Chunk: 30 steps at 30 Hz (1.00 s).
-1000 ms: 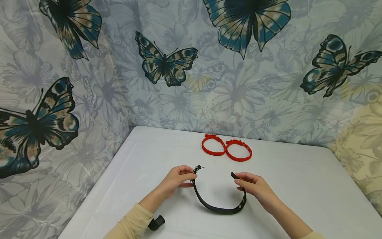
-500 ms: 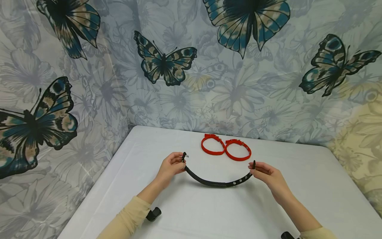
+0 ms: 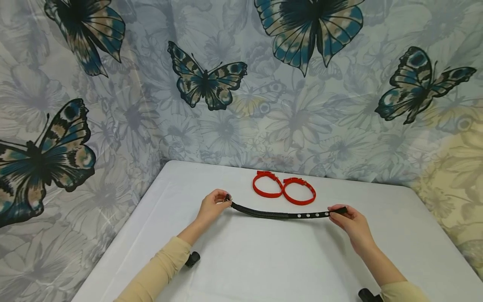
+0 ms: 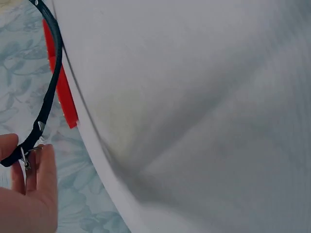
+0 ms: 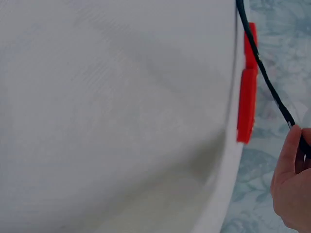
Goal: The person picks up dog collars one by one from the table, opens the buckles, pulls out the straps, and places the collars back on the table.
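A black collar point(image 3: 264, 214) with a row of metal-ringed holes is stretched nearly straight between both hands, above the white table. My left hand point(image 3: 211, 205) pinches its buckle end; in the left wrist view the metal buckle point(image 4: 25, 158) shows between thumb and fingers. At the other end, my right hand point(image 3: 352, 224) pinches the strap near its tip, which sticks out past the fingers. Two red buckled collars point(image 3: 267, 194) point(image 3: 299, 202) lie side by side as closed loops behind the black one.
The white-covered table point(image 3: 264, 260) ends at a butterfly-print cloth backdrop point(image 3: 302, 126). Black wrist cameras show at the left sleeve point(image 3: 193, 259) and the right sleeve point(image 3: 367, 295).
Both hands have moved apart and farther forward, the right one farther to the right. The black collar has gone from a deep U-shape to almost straight. The red collars have stayed put.
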Tool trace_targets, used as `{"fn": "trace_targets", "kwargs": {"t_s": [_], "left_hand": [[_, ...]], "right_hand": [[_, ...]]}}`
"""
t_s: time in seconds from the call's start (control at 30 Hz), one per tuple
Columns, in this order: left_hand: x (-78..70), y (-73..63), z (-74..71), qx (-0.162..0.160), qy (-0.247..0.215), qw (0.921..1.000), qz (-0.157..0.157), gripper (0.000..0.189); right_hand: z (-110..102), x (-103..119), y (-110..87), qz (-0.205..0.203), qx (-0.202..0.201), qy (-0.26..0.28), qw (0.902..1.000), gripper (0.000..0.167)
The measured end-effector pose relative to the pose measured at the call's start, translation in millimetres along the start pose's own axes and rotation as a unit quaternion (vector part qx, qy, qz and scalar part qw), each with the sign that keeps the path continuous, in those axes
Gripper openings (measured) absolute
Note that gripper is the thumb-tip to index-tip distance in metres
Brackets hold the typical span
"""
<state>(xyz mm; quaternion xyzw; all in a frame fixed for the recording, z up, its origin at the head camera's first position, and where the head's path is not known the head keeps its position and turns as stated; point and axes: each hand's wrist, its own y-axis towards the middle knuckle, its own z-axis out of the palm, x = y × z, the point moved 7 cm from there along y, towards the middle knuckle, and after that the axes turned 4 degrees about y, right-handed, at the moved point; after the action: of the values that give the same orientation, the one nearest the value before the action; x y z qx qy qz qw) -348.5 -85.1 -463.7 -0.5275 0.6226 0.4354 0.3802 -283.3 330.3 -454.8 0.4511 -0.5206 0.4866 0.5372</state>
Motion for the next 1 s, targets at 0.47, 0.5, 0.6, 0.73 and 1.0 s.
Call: {"fn": "trace_targets", "kwargs": {"t_s": [0.47, 0.5, 0.6, 0.73, 1.0], "left_hand": [[-10.8, -1.1, -2.4, 0.009, 0.330, 0.9352, 0.128, 0.027], [-11.1, -1.3, -2.7, 0.009, 0.345, 0.9296, 0.128, 0.023], [-10.9, -1.6, -4.5, 0.009, 0.379, 0.9170, 0.124, 0.015], [-8.9, -3.4, -5.6, 0.016, 0.404, 0.9062, 0.125, 0.016], [-2.7, -9.9, -4.2, 0.052, 0.450, 0.8816, 0.132, 0.031]], "right_hand": [[-17, -17, 2.6, 0.041, -0.016, -0.195, 0.9797, 0.041], [-18, -17, 3.1, 0.037, -0.016, -0.224, 0.9737, 0.040], [-21, -17, 4.4, 0.013, -0.014, -0.325, 0.9456, 0.033], [-20, -18, 4.5, -0.037, -0.005, -0.424, 0.9048, 0.020], [-8, -10, -1.9, -0.136, 0.008, -0.513, 0.8476, 0.010]]}}
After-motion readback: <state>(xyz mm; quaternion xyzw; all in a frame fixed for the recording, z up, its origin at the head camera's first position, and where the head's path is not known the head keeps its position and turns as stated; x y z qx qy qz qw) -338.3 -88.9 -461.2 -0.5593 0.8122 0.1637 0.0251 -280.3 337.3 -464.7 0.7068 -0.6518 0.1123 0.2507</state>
